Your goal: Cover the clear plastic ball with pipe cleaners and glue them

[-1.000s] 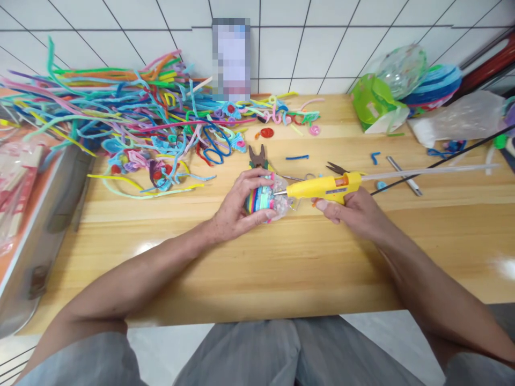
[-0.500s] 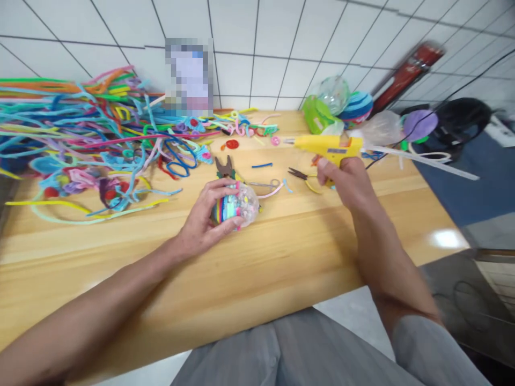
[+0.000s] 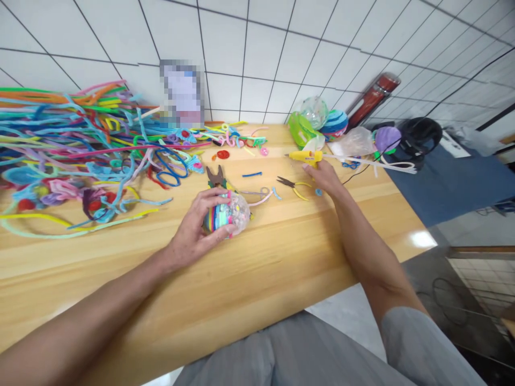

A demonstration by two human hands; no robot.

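Observation:
My left hand is wrapped round a clear plastic ball whose near half is covered in colourful striped pipe cleaner; it rests on the table. My right hand grips a yellow hot glue gun by its handle, the nozzle pointing left and a long glue stick sticking out of the back. Brown-jawed pliers lie just behind the ball. Needle-nose pliers with yellow handles lie left of my right hand. A short blue pipe cleaner piece and small scissors lie between.
A big heap of coloured pipe cleaners covers the left rear of the table, with blue-handled scissors at its edge. Decorated balls, a green pouch and a red bottle stand at the back right.
My right hand has moved the glue gun away, toward the back of the table, and slightly left. My left hand still holds the ball in place. The view has shifted a little.

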